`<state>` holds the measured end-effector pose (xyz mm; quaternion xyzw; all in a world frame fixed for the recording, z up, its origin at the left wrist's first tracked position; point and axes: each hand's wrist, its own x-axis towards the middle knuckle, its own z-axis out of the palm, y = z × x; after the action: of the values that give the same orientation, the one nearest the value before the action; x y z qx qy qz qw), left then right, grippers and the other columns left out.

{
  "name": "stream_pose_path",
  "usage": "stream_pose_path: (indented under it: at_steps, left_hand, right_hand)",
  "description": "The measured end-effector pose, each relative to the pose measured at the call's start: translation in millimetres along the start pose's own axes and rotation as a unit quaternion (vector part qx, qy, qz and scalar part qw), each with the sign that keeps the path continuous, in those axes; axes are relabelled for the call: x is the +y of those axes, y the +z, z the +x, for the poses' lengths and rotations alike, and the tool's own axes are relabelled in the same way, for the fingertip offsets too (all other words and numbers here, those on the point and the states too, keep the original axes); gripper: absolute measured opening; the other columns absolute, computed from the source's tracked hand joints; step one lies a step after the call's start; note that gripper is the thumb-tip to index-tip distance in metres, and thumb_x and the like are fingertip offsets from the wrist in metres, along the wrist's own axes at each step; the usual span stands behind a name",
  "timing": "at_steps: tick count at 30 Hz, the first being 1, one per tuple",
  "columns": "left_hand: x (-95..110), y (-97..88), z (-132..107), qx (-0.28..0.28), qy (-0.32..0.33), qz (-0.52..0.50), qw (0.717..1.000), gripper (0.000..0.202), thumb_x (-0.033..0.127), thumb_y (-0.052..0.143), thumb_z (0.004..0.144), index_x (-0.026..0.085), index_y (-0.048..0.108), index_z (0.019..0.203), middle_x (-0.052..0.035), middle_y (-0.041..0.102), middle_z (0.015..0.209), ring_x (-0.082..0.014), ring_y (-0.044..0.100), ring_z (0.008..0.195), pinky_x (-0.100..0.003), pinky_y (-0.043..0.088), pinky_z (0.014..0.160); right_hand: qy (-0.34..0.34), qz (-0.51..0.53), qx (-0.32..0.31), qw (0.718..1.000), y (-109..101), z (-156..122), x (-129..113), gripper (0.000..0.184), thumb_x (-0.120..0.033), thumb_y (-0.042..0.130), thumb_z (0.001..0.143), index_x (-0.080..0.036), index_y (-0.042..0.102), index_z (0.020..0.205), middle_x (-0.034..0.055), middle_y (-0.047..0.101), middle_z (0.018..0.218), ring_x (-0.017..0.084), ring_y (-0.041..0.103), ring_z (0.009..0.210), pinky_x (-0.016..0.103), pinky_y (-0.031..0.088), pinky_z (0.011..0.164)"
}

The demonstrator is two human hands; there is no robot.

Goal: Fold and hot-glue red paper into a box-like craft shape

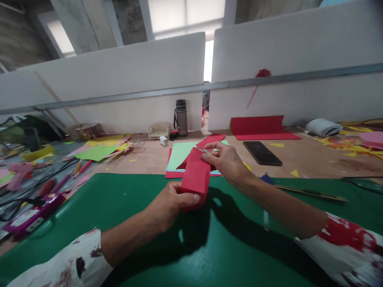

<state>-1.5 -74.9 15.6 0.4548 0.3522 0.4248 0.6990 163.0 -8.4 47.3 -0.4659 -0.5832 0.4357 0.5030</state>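
A folded red paper piece, shaped like a narrow flat box, is held up at a tilt over the green mat. My left hand grips its lower end, the thumb lying across the front. At its upper right corner, my right hand is closed in a pinch, touching the paper. A thin silvery thing shows between those fingers and the top edge; its kind is too small to make out. Behind lie a light green sheet and more red paper.
Right of my hands are a black phone and a long thin tool near my forearm. A dark bottle stands at the back. At left lie a pink glue gun, a purple power strip and cables.
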Motion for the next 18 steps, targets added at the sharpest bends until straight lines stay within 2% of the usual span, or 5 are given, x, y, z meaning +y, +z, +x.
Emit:
stream_pose_path:
  at_steps: [6,11,18]
  left_hand:
    - [-0.9,-0.7,1.6,-0.006,-0.009,-0.017,1.0,0.035,0.024,0.08,0.048,0.011,0.067,0.077,-0.0017,0.058,0.067,-0.0113,0.048,0.061,-0.023,0.035,0.061]
    - [-1.7,-1.5,2.9,-0.018,-0.011,-0.024,0.999,0.037,0.024,0.082,0.047,0.012,0.066,0.078,-0.0013,0.057,0.068,-0.0114,0.048,0.063,-0.024,0.036,0.064]
    - [0.1,-1.6,2.9,-0.026,-0.01,-0.038,0.999,0.041,0.025,0.085,0.043,0.012,0.065,0.076,-0.0015,0.057,0.069,-0.011,0.048,0.062,-0.023,0.035,0.061]
  right_hand:
    - [0.003,-0.007,0.001,1.0,4.0,-3.0,2.9,0.027,-0.017,0.062,0.073,-0.017,0.05,0.098,-0.0041,0.057,0.056,0.011,0.055,0.05,0.023,0.047,0.048]
    - [-0.006,-0.017,0.013,1.0,4.4,-5.4,1.7,0.032,-0.019,0.063,0.072,-0.017,0.049,0.101,-0.0051,0.057,0.054,0.012,0.056,0.05,0.022,0.045,0.048]
    - [-0.027,-0.03,0.018,0.999,5.7,-11.5,-3.5,0.035,-0.023,0.063,0.072,-0.018,0.047,0.103,-0.0056,0.056,0.057,0.014,0.058,0.055,0.025,0.046,0.051]
